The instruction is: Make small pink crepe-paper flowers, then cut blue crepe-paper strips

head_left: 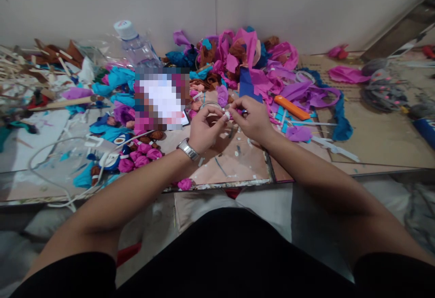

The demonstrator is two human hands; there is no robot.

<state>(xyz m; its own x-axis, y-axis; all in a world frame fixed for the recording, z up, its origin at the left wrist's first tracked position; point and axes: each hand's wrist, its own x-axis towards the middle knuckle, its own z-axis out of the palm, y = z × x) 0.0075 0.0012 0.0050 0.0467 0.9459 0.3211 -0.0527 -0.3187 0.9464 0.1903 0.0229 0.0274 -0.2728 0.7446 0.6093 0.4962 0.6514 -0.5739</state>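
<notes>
My left hand (208, 129), with a metal watch (188, 149) on its wrist, pinches a small white piece (227, 115) between thumb and finger. Close against it, my right hand (252, 119) has its thumb and forefinger pressed together; what lies between them is too small to make out. Both hands hover over the middle of the worktable (234, 171). Just behind the fingertips is a purple fabric bud (222, 95). Left of my left wrist lie several pink fabric rosettes (144, 155) with white bands, and a single pink rosette (185, 184) sits at the table's front edge.
Behind my hands rises a heap of pink, purple and brown fabric scraps (238, 58). An orange cutter (291, 108) lies right of my right hand. A phone (163, 101), partly blurred out, and a plastic bottle (136, 46) stand left. A white cable (61, 141) loops at far left.
</notes>
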